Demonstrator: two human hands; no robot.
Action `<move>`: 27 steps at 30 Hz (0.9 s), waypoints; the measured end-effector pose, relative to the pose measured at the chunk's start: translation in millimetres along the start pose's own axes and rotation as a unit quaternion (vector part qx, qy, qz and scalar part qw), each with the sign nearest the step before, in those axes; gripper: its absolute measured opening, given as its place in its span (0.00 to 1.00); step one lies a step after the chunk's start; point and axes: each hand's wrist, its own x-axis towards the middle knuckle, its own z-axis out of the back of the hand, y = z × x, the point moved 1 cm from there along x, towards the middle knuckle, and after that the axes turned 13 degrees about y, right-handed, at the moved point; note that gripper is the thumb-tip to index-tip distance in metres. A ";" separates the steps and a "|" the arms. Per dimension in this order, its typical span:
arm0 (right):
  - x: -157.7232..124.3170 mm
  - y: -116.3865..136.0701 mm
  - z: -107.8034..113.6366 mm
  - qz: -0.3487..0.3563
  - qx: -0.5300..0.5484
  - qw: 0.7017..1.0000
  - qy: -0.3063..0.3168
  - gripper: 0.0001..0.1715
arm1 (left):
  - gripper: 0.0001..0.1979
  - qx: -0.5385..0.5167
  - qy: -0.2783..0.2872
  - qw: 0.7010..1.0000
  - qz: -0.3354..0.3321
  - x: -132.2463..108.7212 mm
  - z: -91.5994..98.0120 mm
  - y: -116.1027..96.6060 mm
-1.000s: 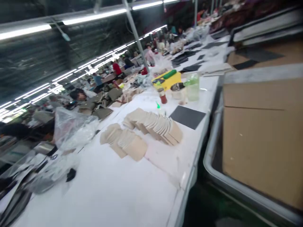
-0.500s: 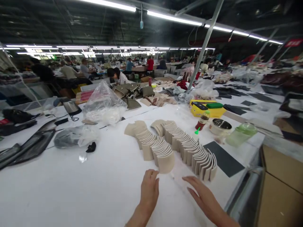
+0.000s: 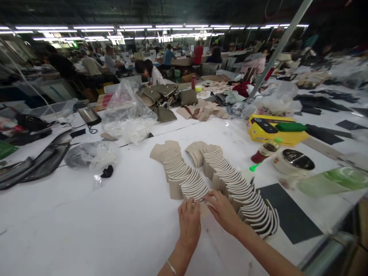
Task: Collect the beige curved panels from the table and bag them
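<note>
Two rows of curved beige fabric pieces with pale edges stand overlapped on the white table. At the near end of the left row (image 3: 175,172), my left hand (image 3: 189,224) has its bent fingers on the left side of the front beige piece (image 3: 205,211). My right hand (image 3: 224,212) is closed at that piece's right upper edge, its fingertips partly hidden among the pieces. Both hands grip the front piece, which lies between them. The right row (image 3: 238,184) runs beside my right forearm, apart from the fingers.
A dark grey sheet (image 3: 289,212) lies right of the rows. Behind it are a metal bowl (image 3: 296,161), a bottle of dark red liquid (image 3: 264,151), a green-capped nozzle (image 3: 254,167) and a yellow box (image 3: 276,132). Plastic bags (image 3: 129,115) are at left. Co-workers sit farther back.
Both hands have moved forward onto the near end of the left row; they were open and apart from it before. The camera view has tilted down and come closer.
</note>
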 end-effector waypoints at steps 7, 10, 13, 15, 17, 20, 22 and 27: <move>7.9 -11.7 13.5 -0.003 -0.019 1.000 0.015 0.25 | 0.17 0.034 -0.023 0.999 0.012 1.9 -15.5 -4.2; 15.1 -17.0 18.9 0.004 -0.031 0.999 0.031 0.27 | 0.16 0.043 -0.039 0.998 0.012 2.3 -19.5 -7.5; 19.3 -20.7 20.2 0.016 -0.035 0.998 0.049 0.26 | 0.15 0.042 -0.053 0.998 0.021 4.4 -21.9 -9.4; 19.5 -21.5 20.3 0.021 -0.034 0.998 0.058 0.25 | 0.15 0.038 -0.055 0.997 0.025 5.3 -22.1 -10.4; 18.7 -21.0 21.1 0.026 -0.033 0.997 0.065 0.23 | 0.14 0.033 -0.057 0.998 0.024 4.9 -21.6 -11.5; 19.2 -19.6 24.4 0.033 -0.032 0.996 0.071 0.23 | 0.14 0.020 -0.058 0.998 0.021 2.9 -20.6 -13.8; 21.9 -19.2 27.3 0.039 -0.033 0.996 0.074 0.25 | 0.16 0.013 -0.054 0.998 0.025 2.5 -20.0 -15.5; 32.2 -21.1 31.7 0.048 -0.037 0.995 0.080 0.29 | 0.22 0.036 -0.046 0.997 0.043 6.9 -20.9 -18.2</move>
